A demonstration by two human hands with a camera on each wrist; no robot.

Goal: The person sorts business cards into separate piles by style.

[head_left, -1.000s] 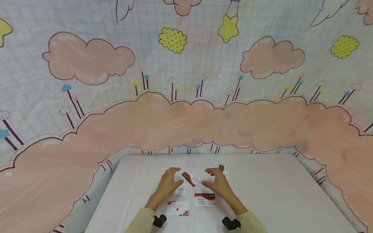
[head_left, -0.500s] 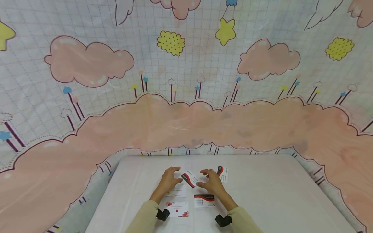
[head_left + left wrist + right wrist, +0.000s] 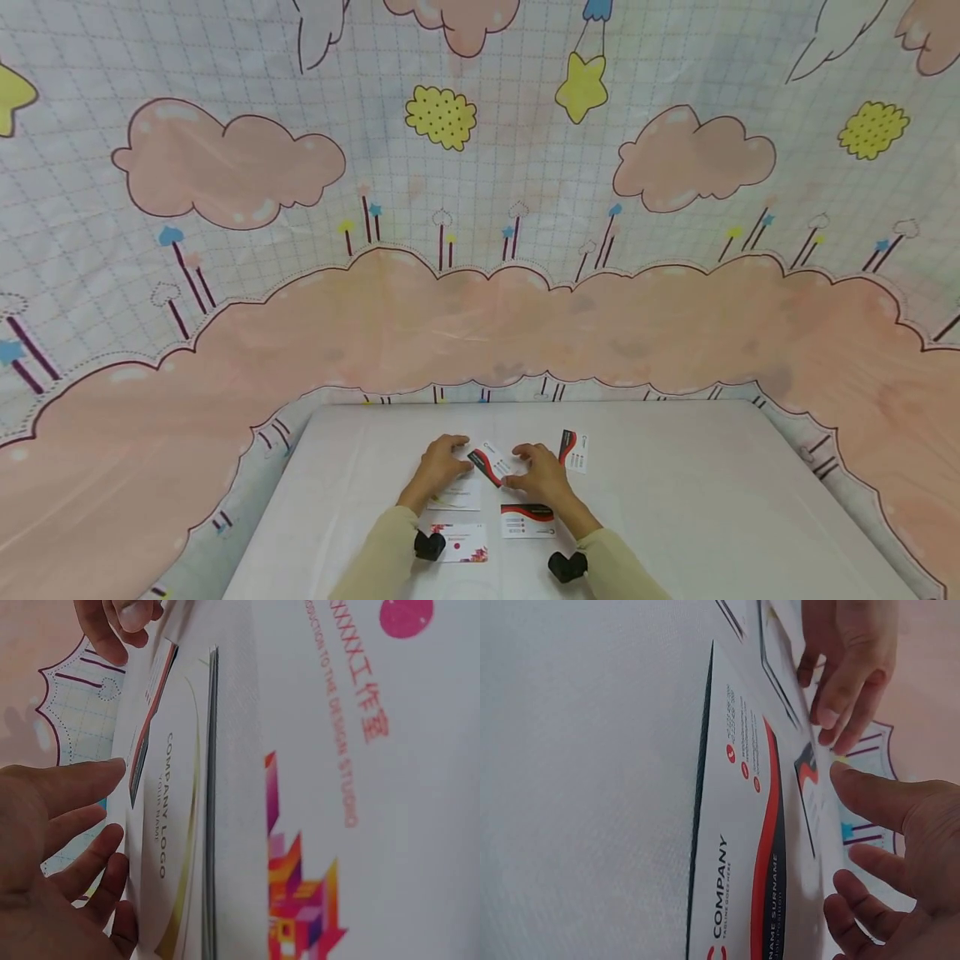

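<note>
Between my two hands a business card with a red and black wave lies slanted on the white table. My left hand is at its left corner, thumb and fingers spread in a loose curve. On the other side my right hand has its thumb close to the card's lower right corner; contact is hard to tell. Neither palm holds anything in the left wrist and right wrist views. Below the left hand lies a gold-swirl card, partly covered in the head view. Another red-and-black card lies below the right hand.
Nearest me at left is a white card with colourful print, partly behind the left wrist's black camera. A further red-and-black card lies beyond the right hand. A cloud-patterned cloth rises behind the table.
My right hand has moved left, closer to the slanted card, uncovering more of the card behind it. The left hand has shifted slightly right. The cards appear to lie where they were.
</note>
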